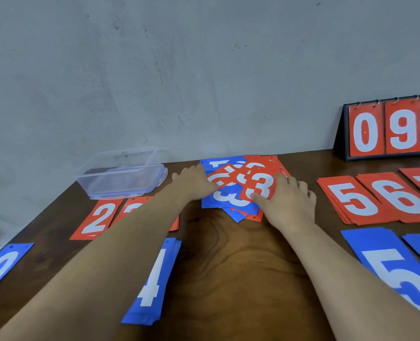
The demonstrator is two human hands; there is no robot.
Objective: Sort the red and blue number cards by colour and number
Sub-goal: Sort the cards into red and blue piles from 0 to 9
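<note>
Head view: mixed pile (231, 201) of red and blue cards at the far edge of the desk (228, 267), mid-width. Flat on its left side, left grip (194, 183), fingers straight, unclenched. On top, red 3 card (260, 185) pinched by right grip (287, 200). Toward the right edge, red 5 stack (351, 200); near left, blue 4 stack (152, 279).

Open desk (231, 262) runs from the near edge to the mixed pile (231, 200), between blue 4 stack (152, 284) and blue 5 stack (388, 267). Plastic box (122, 175) blocks far left; scoreboard (386, 129) the far-right corner.
</note>
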